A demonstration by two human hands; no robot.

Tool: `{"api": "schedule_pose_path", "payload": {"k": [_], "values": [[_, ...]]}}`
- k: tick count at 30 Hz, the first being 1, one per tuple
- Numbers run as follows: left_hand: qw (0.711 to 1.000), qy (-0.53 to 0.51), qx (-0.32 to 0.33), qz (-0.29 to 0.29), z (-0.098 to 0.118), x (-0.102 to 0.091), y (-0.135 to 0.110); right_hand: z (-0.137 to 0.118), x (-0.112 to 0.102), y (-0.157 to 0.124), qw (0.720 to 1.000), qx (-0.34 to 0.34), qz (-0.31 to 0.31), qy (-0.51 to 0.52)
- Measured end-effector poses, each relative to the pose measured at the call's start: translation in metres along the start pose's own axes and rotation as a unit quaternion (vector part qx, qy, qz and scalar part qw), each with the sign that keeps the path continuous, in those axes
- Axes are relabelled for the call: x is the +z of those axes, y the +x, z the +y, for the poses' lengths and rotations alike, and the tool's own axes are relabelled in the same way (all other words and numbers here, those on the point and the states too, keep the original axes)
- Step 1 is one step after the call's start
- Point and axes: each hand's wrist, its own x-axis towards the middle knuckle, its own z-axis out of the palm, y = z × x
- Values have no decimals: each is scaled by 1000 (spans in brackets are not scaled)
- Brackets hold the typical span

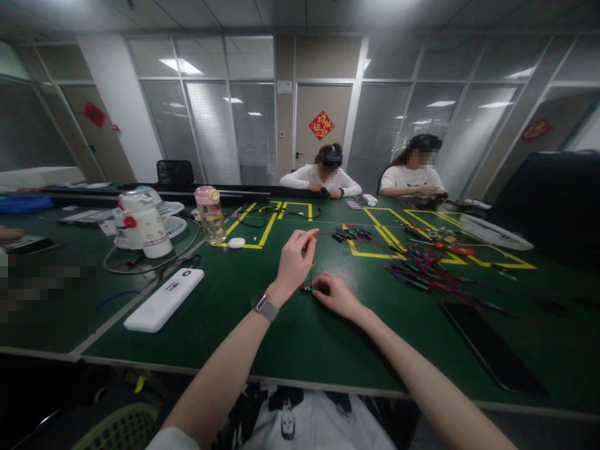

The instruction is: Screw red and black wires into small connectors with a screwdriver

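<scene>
My left hand (pixel 296 257), with a watch on its wrist, is closed around a small screwdriver (pixel 312 265) with orange parts. The screwdriver stands roughly upright, its thin dark shaft reaching down to a small green circuit board (pixel 307 289) on the table. Fingers of my right hand (pixel 338 296) pinch the board's right end and keep it low against the green tabletop (pixel 281 350). Whether the tip sits in a screw is too small to tell. To the right lie several similar boards with red and dark wires (pixel 422 265) in a tangled heap.
A black phone (pixel 492 347) lies at right, a white power bank (pixel 165 299) at left. Beyond stand a pink-lidded bottle (pixel 210 215) and a white flask (pixel 150 228), near a white earbud case (pixel 236 242). Two people sit across the table. Yellow tape (pixel 375 255) marks rectangles.
</scene>
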Motion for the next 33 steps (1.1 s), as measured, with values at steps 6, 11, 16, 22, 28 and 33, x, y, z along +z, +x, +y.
{"api": "schedule_pose_path", "payload": {"k": [6, 11, 16, 22, 28, 33], "values": [[1000, 1, -4, 11, 0, 0, -1, -3, -2, -1, 1000, -2, -3, 5], [1000, -3, -17, -8, 2, -1, -1, -2, -1, -1, 1000, -7, -2, 4], [1000, 3, -18, -21, 1, -1, -1, 0, -1, -1, 1000, -8, -1, 4], [1000, 20, -10, -2, -1, 0, -1, -2, -2, -1, 1000, -8, -4, 9], [1000, 19, -8, -12, 0, 1, -1, -3, -2, -1, 1000, -5, -8, -1], [1000, 16, -13, -18, -1, 2, 0, -5, -3, -1, 1000, -1, -11, -6]]}}
